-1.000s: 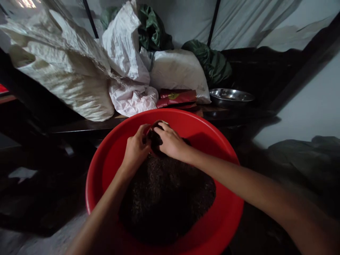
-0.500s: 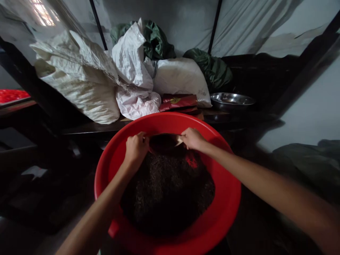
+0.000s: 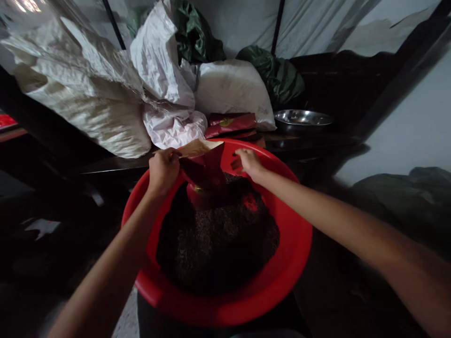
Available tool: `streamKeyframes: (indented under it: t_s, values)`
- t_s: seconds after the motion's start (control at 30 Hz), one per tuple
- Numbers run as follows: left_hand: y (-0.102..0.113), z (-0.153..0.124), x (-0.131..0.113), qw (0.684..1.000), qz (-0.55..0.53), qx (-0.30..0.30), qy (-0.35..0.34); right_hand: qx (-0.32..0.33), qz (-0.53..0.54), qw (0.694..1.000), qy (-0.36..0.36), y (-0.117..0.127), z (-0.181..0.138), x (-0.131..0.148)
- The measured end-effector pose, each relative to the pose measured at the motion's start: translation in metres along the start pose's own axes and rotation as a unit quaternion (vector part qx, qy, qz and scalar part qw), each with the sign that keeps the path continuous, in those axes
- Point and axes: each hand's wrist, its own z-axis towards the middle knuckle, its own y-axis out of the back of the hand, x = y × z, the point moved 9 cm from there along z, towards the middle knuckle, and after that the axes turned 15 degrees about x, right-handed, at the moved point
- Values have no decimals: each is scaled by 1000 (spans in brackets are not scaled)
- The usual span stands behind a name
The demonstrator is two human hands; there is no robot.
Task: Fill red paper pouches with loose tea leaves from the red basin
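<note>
A dark red paper bag (image 3: 206, 170) with a pale inside hangs over the far part of a large red tub (image 3: 287, 277). My left hand (image 3: 164, 171) is closed on the left edge of its mouth, and the mouth gapes at the top. To the right of the bag, my right hand (image 3: 247, 163) is off it with fingers apart, holding nothing. Dark, loose, dried shreds like tea leaves (image 3: 218, 239) fill the tub's bottom. A small bright red patch (image 3: 251, 203) shows at the right of the heap.
Behind the tub, a dark shelf (image 3: 109, 165) bears large white woven sacks (image 3: 95, 103), a pinkish plastic bag (image 3: 176, 127), flat red bags (image 3: 232, 124) and a shiny metal bowl (image 3: 303, 118). Green bundles (image 3: 273, 77) lie at the back. A green covered heap (image 3: 405, 197) stands at right.
My right hand has let go of the bag's right edge and opened. My left hand has moved up and left with the bag, which now shows its red side. The view has shifted.
</note>
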Motion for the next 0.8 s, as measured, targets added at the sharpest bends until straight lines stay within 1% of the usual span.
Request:
streamKeyframes:
  t_s: [0.07,0.17,0.27,0.37,0.43,0.5,0.53,0.6,0.7,0.73,0.8]
  values:
    - [-3,-10,5,998,-57,-19,-30,40,-64,996,-49,-29,-14,-36]
    - [-11,-21,6,995,-74,-1,-68,129,-106,983,-70,-88,-42,-78]
    - [-15,-28,0,993,-61,22,-102,189,-138,969,-81,-135,-67,-103]
    - [-14,-35,-1,990,-73,-4,-118,252,-175,947,-95,-163,-83,-115]
    - [-13,-38,3,990,-79,-39,-108,273,-201,936,-97,-170,-90,-119]
    - [-14,-38,6,990,-72,-61,-106,264,-213,936,-88,-170,-96,-120]
    - [-16,-37,5,989,-68,-59,-114,253,-212,941,-78,-169,-98,-119]
    - [-20,-30,4,987,-76,-27,-136,239,-200,949,-51,-166,-102,-116]
    - [-24,-19,3,983,-91,40,-152,251,-171,953,1,-162,-106,-103]
    - [-23,-17,3,983,-90,51,-153,255,-154,955,17,-158,-106,-95]
    - [-20,-13,3,982,-89,61,-154,243,-113,962,49,-140,-104,-69]
